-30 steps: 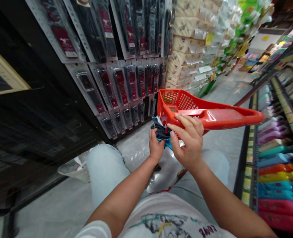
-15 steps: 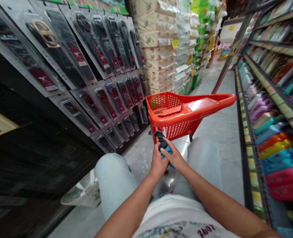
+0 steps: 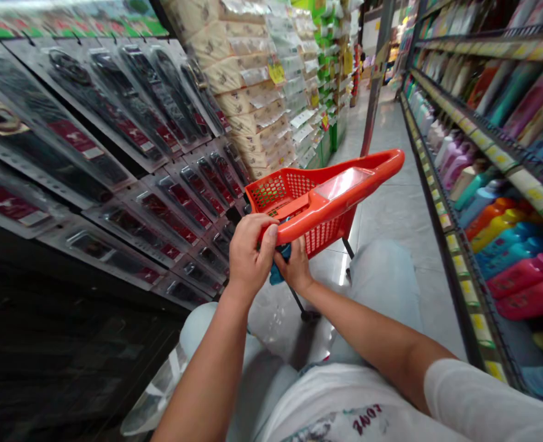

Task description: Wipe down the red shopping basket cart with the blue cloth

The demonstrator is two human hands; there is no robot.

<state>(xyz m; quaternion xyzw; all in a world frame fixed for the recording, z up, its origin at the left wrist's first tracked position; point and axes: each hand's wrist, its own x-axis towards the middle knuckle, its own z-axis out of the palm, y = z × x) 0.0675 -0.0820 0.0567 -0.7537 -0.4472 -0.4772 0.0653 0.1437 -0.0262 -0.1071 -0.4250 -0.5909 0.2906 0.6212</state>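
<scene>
A red plastic shopping cart [image 3: 299,187] with a mesh basket and a wide handle stands right in front of me in a shop aisle. My left hand [image 3: 250,248] is closed around the near left end of the cart's handle. Just below the handle, my right hand [image 3: 294,269] is closed on a small dark blue and teal piece of cloth [image 3: 283,253]. The handle and my hands hide most of the cloth. My knees in pale jeans are below the hands.
On the left, a wall rack [image 3: 128,159] holds packaged belts, with stacked beige packets [image 3: 257,92] beyond. On the right, shelves [image 3: 492,184] carry coloured bottles. A white plastic bag [image 3: 161,393] lies on the floor by my left leg. The tiled aisle [image 3: 391,209] runs ahead.
My left hand has left the cloth and taken hold of the cart handle. My right hand keeps the cloth. The view has tilted up and along the aisle.
</scene>
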